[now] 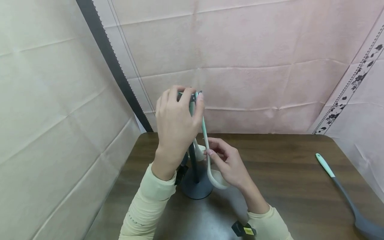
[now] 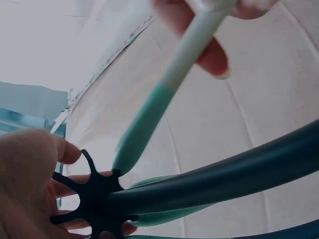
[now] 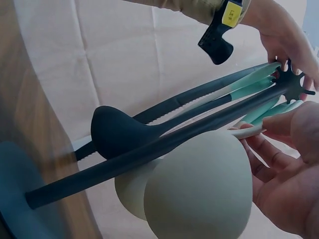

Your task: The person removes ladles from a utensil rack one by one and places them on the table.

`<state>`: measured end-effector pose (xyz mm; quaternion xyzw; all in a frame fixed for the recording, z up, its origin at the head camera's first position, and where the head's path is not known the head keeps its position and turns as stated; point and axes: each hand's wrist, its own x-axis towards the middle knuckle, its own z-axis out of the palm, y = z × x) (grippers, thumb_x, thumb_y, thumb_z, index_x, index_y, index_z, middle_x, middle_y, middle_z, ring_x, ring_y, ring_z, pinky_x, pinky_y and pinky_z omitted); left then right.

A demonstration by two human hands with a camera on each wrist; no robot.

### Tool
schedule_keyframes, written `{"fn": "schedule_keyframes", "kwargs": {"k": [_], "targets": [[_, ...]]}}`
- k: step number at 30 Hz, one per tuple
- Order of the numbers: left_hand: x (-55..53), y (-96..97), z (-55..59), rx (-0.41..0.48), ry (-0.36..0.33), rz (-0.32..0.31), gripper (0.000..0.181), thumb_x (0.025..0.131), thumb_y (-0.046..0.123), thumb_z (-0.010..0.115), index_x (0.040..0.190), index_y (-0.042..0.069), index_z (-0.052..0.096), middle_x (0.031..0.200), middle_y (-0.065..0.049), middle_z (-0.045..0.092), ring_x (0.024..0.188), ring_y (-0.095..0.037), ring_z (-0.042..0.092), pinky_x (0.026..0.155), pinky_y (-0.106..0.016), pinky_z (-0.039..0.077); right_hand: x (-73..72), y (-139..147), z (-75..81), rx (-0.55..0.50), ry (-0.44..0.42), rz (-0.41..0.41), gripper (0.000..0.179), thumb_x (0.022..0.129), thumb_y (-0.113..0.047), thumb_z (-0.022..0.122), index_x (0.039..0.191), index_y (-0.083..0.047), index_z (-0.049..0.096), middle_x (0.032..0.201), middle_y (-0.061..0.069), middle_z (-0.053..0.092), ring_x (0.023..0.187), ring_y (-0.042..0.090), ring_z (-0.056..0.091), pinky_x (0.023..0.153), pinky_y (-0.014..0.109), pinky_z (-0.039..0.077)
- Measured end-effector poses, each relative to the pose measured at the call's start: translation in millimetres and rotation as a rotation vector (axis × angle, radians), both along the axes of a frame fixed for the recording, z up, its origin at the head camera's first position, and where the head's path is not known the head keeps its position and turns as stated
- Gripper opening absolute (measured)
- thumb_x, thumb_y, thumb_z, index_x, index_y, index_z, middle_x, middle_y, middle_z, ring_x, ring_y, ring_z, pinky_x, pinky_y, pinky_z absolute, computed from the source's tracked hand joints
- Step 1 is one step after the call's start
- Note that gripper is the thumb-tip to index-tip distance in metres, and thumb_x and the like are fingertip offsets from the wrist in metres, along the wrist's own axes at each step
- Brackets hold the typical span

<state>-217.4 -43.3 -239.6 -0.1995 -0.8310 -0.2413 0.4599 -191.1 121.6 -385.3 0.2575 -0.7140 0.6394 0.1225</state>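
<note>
A dark utensil stand (image 1: 196, 188) with a round base, upright pole and spoked hook top (image 2: 94, 196) stands on the table. My left hand (image 1: 177, 120) grips the hook top, thumb against one hook and fingers behind it. My right hand (image 1: 226, 161) pinches the pale stem of a white ladle (image 1: 207, 140) with a mint handle. The handle's end (image 2: 142, 129) is at a hook; whether it hangs there cannot be told. In the right wrist view the ladle's bowl (image 3: 199, 184) points toward the camera. A dark ladle (image 3: 117, 132) and a second pale utensil (image 3: 132, 191) hang around the pole.
On the right side of the wooden table (image 1: 279, 173) lies a grey utensil (image 1: 345, 190) with a mint handle, its head partly cut off by the frame. Pale cloth walls (image 1: 240, 83) stand behind and at the sides.
</note>
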Motion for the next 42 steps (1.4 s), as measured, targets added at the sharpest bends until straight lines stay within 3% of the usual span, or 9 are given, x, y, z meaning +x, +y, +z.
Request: {"fn": "schedule_keyframes", "kwargs": {"k": [6,9,15,23,25,29,33,37,42], "targets": [[-8.0,0.7,-5.3,0.055,0.065,0.011,0.027,0.098,0.014,0.056,0.111,0.008,0.08,0.11,-0.01,0.071,0.103,-0.034,0.063,0.094,-0.05,0.05,-1.3,1.3,0.8,0.005,0.032,-0.011,0.033,0.104,-0.003,0.063,0.136,-0.01,0.066,0.105,0.017,0.071,0.087,0.025,0.073,0.075,0.04,0.065],[-11.5,-0.8,-7.4,0.099,0.084,-0.025,0.029,0.095,0.01,0.053,0.109,0.005,0.079,0.107,-0.011,0.07,0.101,-0.033,0.062,0.089,-0.049,0.051,-2.2,1.7,0.3,0.027,0.062,-0.041,0.033,0.104,-0.003,0.064,0.136,-0.01,0.066,0.104,0.018,0.071,0.085,0.023,0.073,0.073,0.039,0.065],[-22.0,-16.1,-7.5,0.141,0.06,-0.181,0.033,0.095,0.01,0.049,0.111,0.001,0.076,0.107,-0.012,0.069,0.095,-0.029,0.059,0.079,-0.044,0.05,-3.2,1.9,0.5,0.09,0.133,-0.164,0.032,0.101,-0.005,0.07,0.132,-0.012,0.07,0.099,0.006,0.073,0.082,0.019,0.073,0.067,0.039,0.065],[-51.7,-47.9,-7.6,0.097,0.064,-0.47,0.04,0.093,0.011,0.043,0.12,0.002,0.071,0.117,-0.013,0.068,0.099,-0.024,0.061,0.084,-0.039,0.049,-2.6,1.4,0.4,0.172,0.228,-0.293,0.034,0.098,-0.006,0.074,0.131,-0.012,0.071,0.103,-0.001,0.073,0.086,0.014,0.07,0.065,0.032,0.063],[-53.2,-49.3,-8.3,0.077,0.072,-0.462,0.041,0.094,0.013,0.042,0.122,0.002,0.07,0.117,-0.013,0.067,0.1,-0.025,0.06,0.085,-0.039,0.049,-1.4,1.5,0.0,0.191,0.246,-0.317,0.035,0.098,-0.006,0.074,0.131,-0.013,0.07,0.104,-0.001,0.073,0.087,0.013,0.069,0.066,0.033,0.063],[-48.0,-44.1,-10.3,0.117,0.106,-0.359,0.04,0.101,0.021,0.041,0.118,0.002,0.073,0.116,-0.012,0.069,0.105,-0.027,0.061,0.09,-0.043,0.05,-0.4,1.0,-0.2,0.214,0.261,-0.334,0.035,0.097,-0.005,0.074,0.131,-0.012,0.07,0.103,-0.001,0.072,0.087,0.012,0.069,0.067,0.035,0.063],[-36.2,-33.5,-13.0,0.211,0.192,-0.26,0.039,0.102,0.029,0.05,0.105,0.002,0.077,0.114,-0.011,0.073,0.111,-0.029,0.064,0.094,-0.048,0.05,0.8,-0.5,2.2,0.248,0.249,-0.302,0.038,0.097,-0.003,0.073,0.134,-0.012,0.068,0.103,0.0,0.071,0.088,0.012,0.068,0.068,0.032,0.063],[-27.5,-21.4,-10.7,0.184,0.26,-0.215,0.035,0.099,0.032,0.06,0.101,0.001,0.078,0.113,-0.012,0.074,0.119,-0.03,0.065,0.107,-0.05,0.045,2.0,-1.6,4.5,0.26,0.224,-0.261,0.038,0.098,-0.004,0.072,0.135,-0.012,0.067,0.102,0.0,0.07,0.09,0.012,0.068,0.068,0.029,0.062],[-27.1,-11.8,-11.5,0.148,0.208,-0.156,0.032,0.1,0.028,0.061,0.105,0.001,0.077,0.119,-0.015,0.071,0.13,-0.033,0.06,0.122,-0.053,0.031,2.1,-1.1,4.7,0.247,0.174,-0.221,0.035,0.098,-0.005,0.073,0.132,-0.011,0.067,0.098,0.0,0.07,0.087,0.013,0.068,0.067,0.031,0.062]]}}
